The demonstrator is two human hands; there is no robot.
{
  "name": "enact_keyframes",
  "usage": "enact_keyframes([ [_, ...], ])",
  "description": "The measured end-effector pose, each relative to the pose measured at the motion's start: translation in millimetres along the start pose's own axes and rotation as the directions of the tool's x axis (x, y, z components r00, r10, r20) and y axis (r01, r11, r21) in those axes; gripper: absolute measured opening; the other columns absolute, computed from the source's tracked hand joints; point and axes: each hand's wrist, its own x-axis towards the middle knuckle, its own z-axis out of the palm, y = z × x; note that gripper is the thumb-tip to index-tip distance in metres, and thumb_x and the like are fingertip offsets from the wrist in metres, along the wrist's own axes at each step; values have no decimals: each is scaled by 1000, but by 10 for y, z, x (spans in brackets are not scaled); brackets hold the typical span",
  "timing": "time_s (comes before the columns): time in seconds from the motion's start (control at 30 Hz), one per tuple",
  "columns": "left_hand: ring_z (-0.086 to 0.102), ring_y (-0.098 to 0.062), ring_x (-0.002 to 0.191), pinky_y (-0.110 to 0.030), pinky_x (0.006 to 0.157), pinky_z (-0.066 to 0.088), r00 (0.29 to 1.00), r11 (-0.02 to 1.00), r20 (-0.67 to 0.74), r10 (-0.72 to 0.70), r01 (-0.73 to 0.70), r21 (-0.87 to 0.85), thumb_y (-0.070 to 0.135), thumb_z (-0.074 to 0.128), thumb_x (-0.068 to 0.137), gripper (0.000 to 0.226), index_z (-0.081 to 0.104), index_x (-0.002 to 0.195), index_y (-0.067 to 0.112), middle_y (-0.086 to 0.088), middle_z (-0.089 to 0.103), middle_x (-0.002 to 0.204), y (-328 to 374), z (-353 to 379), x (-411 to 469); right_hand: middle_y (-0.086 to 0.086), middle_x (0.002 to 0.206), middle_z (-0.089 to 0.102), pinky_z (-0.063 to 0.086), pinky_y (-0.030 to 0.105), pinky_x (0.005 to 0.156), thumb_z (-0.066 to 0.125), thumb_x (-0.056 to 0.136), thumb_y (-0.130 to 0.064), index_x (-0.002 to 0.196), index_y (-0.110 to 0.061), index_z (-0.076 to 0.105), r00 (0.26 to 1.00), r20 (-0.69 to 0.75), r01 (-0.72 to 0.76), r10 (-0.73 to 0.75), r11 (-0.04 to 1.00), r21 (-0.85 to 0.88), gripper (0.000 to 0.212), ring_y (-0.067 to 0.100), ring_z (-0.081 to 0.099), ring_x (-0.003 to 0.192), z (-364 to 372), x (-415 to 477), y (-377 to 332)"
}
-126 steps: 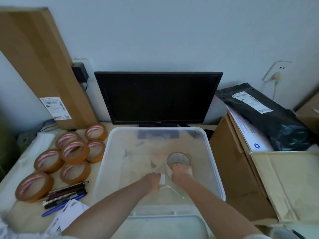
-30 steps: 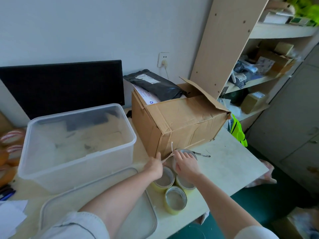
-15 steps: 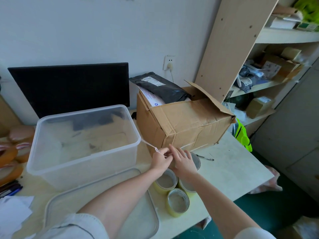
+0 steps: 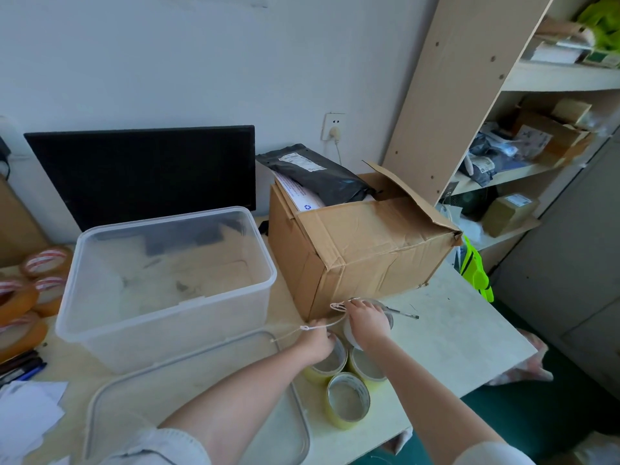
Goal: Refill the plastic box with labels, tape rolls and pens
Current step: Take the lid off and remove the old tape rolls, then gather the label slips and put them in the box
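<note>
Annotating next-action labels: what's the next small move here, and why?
Probably draw the white string clear of the grey tape roll. The left hand pinches the string, which loops up to the roll that the right hand grips beside the cardboard box; the plastic box holds no rolls yet.

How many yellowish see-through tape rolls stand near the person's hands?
3 yellowish tape rolls: one under the left hand, one beside it at the right wrist, one nearest the front edge of the table. A greyer roll sits beneath the right hand; others may be hidden.
</note>
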Motion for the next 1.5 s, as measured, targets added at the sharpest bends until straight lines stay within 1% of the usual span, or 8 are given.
enact_keyframes([
  [0.13, 54, -27, 121, -31, 100, 42, 970, 963, 158, -186, 148, 225, 19, 30, 103, 39, 50, 133, 3, -13, 54, 135, 124, -11, 29, 4, 159, 19, 15, 39, 119, 40, 98, -15, 147, -15, 29, 994, 106, -1, 11, 996, -91, 51, 25, 18, 146, 1, 6, -67],
  [0.23, 56, -19, 70, -26, 65, 46, 861, 955, 415, -295, 251, 159, 27, 31, 102, 41, 61, 92, 1, -11, 60, 91, 189, -121, 78, 2, 162, 4, 6, 41, 122, 38, 100, -20, 152, -16, 16, 984, 175, -9, 24, 996, -88, 57, 24, 6, 149, -5, -10, -89],
  [0.47, 53, -13, 63, -21, 62, 43, 758, 914, 625, -187, 367, -171, 16, 33, 99, 38, 60, 73, 9, 5, 67, 46, 230, -483, -29, 4, 141, 47, 26, 35, 113, 43, 89, -10, 136, -13, 44, 997, -43, 61, -63, 997, -45, 47, 23, 40, 133, -213, -8, -208],
  [0.57, 58, -5, 46, -18, 57, 42, 811, 911, 566, -149, 335, -239, 15, 34, 99, 35, 56, 72, 12, 8, 64, 42, 178, -638, -97, 3, 85, 71, 52, 31, 73, 39, 75, -15, 94, -12, 68, 894, -433, 139, -118, 990, 17, 35, 23, 70, 79, -393, 53, -424],
  [0.73, 53, -2, 42, -13, 49, 44, 903, 843, 428, -30, 253, -475, 9, 33, 100, 33, 53, 74, 14, 10, 59, 46, -74, -1327, -373, -1, 53, 64, 36, 18, 35, 42, 72, -25, 79, -15, 60, 734, -660, 343, -159, 926, 158, 22, 24, 59, 38, -837, 216, -1116],
  [0.97, 46, -5, 47, -14, 49, 39, 992, 751, 11, -126, 102, -652, 6, 34, 97, 29, 51, 75, 15, 3, 53, 63, -883, -2163, -1027, 10, 78, 69, 36, 30, 55, 43, 94, -29, 99, -8, 54, 814, -480, 490, -327, 831, 265, 24, 37, 65, 72, -1220, 430, -2419],
  [1.2, 47, -14, 63, -22, 54, 39, 646, 783, -602, -469, -10, -621, 8, 50, 93, 10, 53, 84, 10, 0, 51, 71, -2167, -2451, -1823, 11, 114, 66, 47, 36, 77, 39, 97, -24, 125, -14, 46, 671, -292, 740, -682, 640, 206, 31, 34, 63, 100, -1098, 135, -3844],
  [1.5, 59, -31, 102, -33, 85, 43, 481, 736, -557, -677, 447, -509, 3, 52, 87, 13, 45, 88, 15, -17, 64, 109, -3209, -2160, -2428, 5, 138, 44, 33, 35, 103, 44, 93, -12, 137, -15, 35, 457, 47, 888, -888, 458, 40, 46, 26, 43, 128, -244, -161, -4862],
])
